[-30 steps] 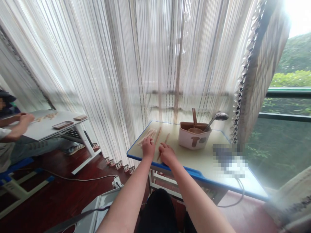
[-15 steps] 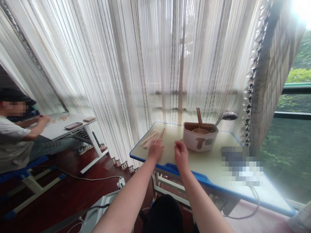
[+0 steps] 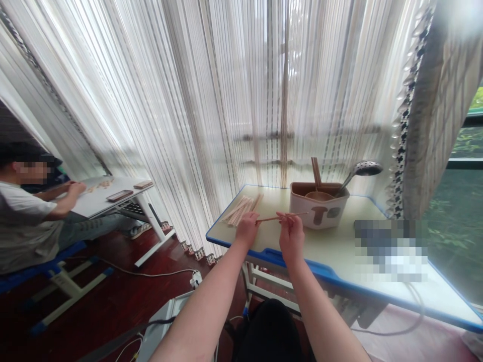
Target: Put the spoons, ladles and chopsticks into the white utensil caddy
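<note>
Huge sheer curtain with grey and white stripes point(image 3: 188, 100) fills the back, and in front of it sits a cream-topped table with a blue rim point(image 3: 332, 246). On it there's a white, brown-rimmed tub with a mushroom print point(image 3: 319, 208), with a silver perforated metal ladle point(image 3: 368, 168) and some thin brown sticks point(image 3: 316, 172) poking out the top. Loose pile of pale wooden sticks point(image 3: 238, 211) lies over on the left. Right hand point(image 3: 292, 237) has its fingers pinched around a slim light-brown wooden stick point(image 3: 267, 219), held roughly level just left of the tub. Left hand point(image 3: 247, 229) is at that stick's other end, beside the pile, fingers curled; can't tell if they're actually gripping it.
</note>
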A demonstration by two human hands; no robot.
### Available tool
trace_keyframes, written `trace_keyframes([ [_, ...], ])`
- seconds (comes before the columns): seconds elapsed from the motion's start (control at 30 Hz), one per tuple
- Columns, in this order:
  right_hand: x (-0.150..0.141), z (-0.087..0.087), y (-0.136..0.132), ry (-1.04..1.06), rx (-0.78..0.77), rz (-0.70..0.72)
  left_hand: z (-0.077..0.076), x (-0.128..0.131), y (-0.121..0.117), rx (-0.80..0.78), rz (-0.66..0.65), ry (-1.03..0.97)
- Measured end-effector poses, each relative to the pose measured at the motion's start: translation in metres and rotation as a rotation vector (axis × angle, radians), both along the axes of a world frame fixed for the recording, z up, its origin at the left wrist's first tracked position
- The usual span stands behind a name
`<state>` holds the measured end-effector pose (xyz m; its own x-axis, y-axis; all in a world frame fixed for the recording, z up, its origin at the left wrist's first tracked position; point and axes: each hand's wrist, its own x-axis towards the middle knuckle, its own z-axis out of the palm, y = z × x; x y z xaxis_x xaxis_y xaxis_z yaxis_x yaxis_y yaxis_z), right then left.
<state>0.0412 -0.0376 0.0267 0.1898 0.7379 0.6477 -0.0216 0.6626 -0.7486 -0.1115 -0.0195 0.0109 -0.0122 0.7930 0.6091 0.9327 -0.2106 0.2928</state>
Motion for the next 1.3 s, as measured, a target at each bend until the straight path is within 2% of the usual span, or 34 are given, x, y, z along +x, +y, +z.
trace_keyframes([
  [0.13, 0.0, 0.002, -0.001, 0.089, 0.024, -0.052, 0.0, 0.0, -0.001, 0.029, -0.025, -0.021],
  [0.3, 0.003, 0.004, 0.002, 0.095, -0.066, -0.136, 0.0, 0.0, -0.003, -0.006, -0.13, 0.035],
  [0.43, 0.004, 0.004, 0.005, 0.161, -0.093, -0.163, -0.002, 0.001, -0.002, 0.05, -0.141, 0.015],
  [0.53, 0.004, 0.004, 0.007, 0.185, -0.106, -0.153, -0.003, 0.002, -0.001, 0.075, -0.141, 0.017],
  [0.67, 0.003, 0.001, 0.007, 0.169, -0.145, -0.131, -0.001, 0.004, -0.001, 0.024, -0.141, 0.036],
  [0.77, 0.004, -0.002, 0.006, 0.116, -0.174, -0.067, 0.003, 0.005, -0.002, 0.002, -0.128, 0.047],
  [0.83, 0.006, 0.002, 0.01, 0.062, -0.187, -0.034, 0.004, 0.005, -0.001, 0.026, -0.123, 0.021],
  [0.93, 0.009, 0.03, 0.025, -0.093, -0.118, 0.013, 0.001, 0.003, 0.003, 0.076, -0.115, -0.046],
  [1.03, 0.003, 0.082, 0.041, -0.38, 0.037, 0.128, -0.002, 0.001, 0.006, 0.148, -0.077, -0.133],
  [1.1, -0.006, 0.118, 0.049, -0.605, 0.16, 0.237, 0.0, 0.0, 0.006, 0.194, -0.034, -0.198],
  [1.13, -0.01, 0.133, 0.052, -0.688, 0.205, 0.279, 0.005, 0.001, 0.005, 0.212, -0.014, -0.224],
  [1.2, -0.015, 0.157, 0.058, -0.724, 0.258, 0.339, 0.02, 0.007, 0.007, 0.238, 0.013, -0.259],
  [1.3, -0.006, 0.176, 0.067, -0.558, 0.301, 0.341, 0.054, 0.03, 0.015, 0.265, 0.002, -0.285],
])
